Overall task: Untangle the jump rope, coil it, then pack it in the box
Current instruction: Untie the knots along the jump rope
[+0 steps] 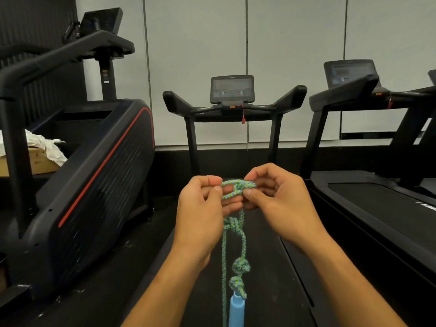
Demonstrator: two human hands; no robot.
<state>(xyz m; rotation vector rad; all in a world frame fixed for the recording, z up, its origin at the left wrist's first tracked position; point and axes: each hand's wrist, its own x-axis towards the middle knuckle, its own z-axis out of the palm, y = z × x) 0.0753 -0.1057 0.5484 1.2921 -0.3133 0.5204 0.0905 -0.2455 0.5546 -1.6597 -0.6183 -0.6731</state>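
Observation:
A green-and-blue braided jump rope (236, 188) is held up in front of me, over a treadmill belt. My left hand (200, 208) pinches the left side of a loosened knot loop. My right hand (278, 197) pinches the loop's right side. Below my hands the rope hangs down in two strands with a knot (232, 224) just under my fingers and two tighter knots (240, 265) lower down. A light blue handle (236, 312) dangles at the bottom edge. A cardboard box (39, 159) with white paper in it sits at far left, behind an exercise machine.
A treadmill (232, 100) stands straight ahead, its belt beneath my hands. A second treadmill (368, 192) is at right. A large black exercise machine with a red stripe (94, 175) fills the left side. Grey wall panels lie behind.

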